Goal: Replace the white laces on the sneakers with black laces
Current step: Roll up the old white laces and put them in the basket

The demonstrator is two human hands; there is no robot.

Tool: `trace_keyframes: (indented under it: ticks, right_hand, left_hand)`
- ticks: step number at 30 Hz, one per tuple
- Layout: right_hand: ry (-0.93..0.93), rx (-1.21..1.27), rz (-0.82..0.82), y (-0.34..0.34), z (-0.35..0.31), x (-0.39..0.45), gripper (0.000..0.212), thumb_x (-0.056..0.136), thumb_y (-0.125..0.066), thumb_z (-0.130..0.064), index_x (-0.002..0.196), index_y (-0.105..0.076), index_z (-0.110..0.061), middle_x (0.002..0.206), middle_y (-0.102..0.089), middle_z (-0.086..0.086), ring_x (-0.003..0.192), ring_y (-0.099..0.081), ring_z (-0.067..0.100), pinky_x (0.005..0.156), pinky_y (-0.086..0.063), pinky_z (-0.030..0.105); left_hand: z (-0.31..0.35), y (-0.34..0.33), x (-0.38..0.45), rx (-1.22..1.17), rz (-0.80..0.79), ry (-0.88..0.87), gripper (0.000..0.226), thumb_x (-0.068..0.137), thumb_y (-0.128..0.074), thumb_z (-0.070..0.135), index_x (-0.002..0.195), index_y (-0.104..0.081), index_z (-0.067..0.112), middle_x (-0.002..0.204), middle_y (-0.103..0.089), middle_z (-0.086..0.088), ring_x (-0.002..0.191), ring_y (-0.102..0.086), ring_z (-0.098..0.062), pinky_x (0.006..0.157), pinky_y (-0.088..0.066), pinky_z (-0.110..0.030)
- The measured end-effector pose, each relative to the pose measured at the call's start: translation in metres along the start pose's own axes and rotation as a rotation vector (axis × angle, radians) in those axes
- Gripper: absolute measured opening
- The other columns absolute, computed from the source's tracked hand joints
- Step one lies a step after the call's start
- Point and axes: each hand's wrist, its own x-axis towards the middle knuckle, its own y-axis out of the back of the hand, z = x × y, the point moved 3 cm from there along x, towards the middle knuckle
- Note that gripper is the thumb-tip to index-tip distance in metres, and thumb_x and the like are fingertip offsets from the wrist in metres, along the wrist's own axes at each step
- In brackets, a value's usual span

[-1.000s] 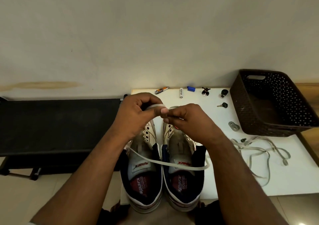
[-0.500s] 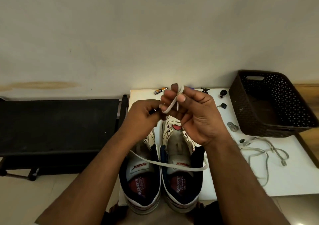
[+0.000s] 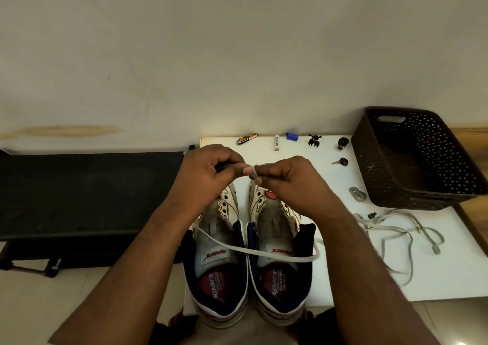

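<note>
A: What is seen at the left of the bench point(image 3: 264, 154)?

B: A dark folded cot point(image 3: 89, 194) is set on the floor beside it. Next, the left hand point(image 3: 208, 175) is held above the toe of the left sneaker point(image 3: 216, 265); its fingers point(image 3: 232, 169) are curled round something dark, which cannot be identified, and the thumb is pressed to a white lace point(image 3: 264, 253).

A: And the right hand point(image 3: 285, 179)?

B: It has been lowered from half a second ago, when it was raised with the lace looped over spread fingers. The lace end is now pinched between its thumb and forefinger, knuckle to knuckle with the left hand, over the right sneaker point(image 3: 280, 265).

A: Where is the lace carried?

B: A long loop is draped across both tongues, near the collars. No lace is seen in the visible eyelets. A second white lace point(image 3: 396, 239) is left tangled on the bench, to the right, in front of the brown basket point(image 3: 412, 159).

A: What is implied?

B: The removed lace is judged to be being gathered up, so the white laces appear to be out. No black lace is clearly seen, and threading is not yet begun.
</note>
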Motion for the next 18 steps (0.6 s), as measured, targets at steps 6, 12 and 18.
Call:
trace_keyframes:
  ticks: [6,12,18]
  right_hand:
    - [-0.026,0.276,-0.176,0.0,-0.007,-0.006,0.019,0.084,-0.069,-0.009,0.099,-0.075,-0.018,0.086,-0.075,-0.007,0.086,-0.069,0.005,0.088,-0.053,0.029]
    - [0.05,0.979,-0.318,0.001,-0.022,-0.015,0.021,0.073,-0.069,-0.005,0.093,-0.076,-0.005,0.091,-0.074,0.015,0.086,-0.072,0.027,0.083,-0.056,0.037]
    - [0.127,1.246,0.189,0.02,-0.015,-0.005,0.021,0.08,-0.059,-0.007,0.088,-0.078,-0.013,0.092,-0.075,0.008,0.096,-0.07,0.024,0.093,-0.053,0.038]
  left_hand:
    - [0.001,-0.002,0.003,-0.084,0.026,-0.038,0.003,0.077,-0.076,0.014,0.077,-0.074,0.015,0.075,-0.07,0.011,0.067,-0.063,0.0,0.061,-0.048,-0.013]
    - [0.004,-0.011,0.001,-0.252,-0.055,0.022,0.021,0.092,-0.058,0.005,0.076,-0.067,0.014,0.058,-0.06,0.007,0.052,-0.052,-0.002,0.048,-0.042,-0.018]
    - [-0.005,-0.02,-0.001,0.034,-0.214,0.066,0.03,0.097,-0.047,0.042,0.077,-0.065,0.027,0.06,-0.053,0.006,0.056,-0.047,-0.007,0.061,-0.042,-0.033]
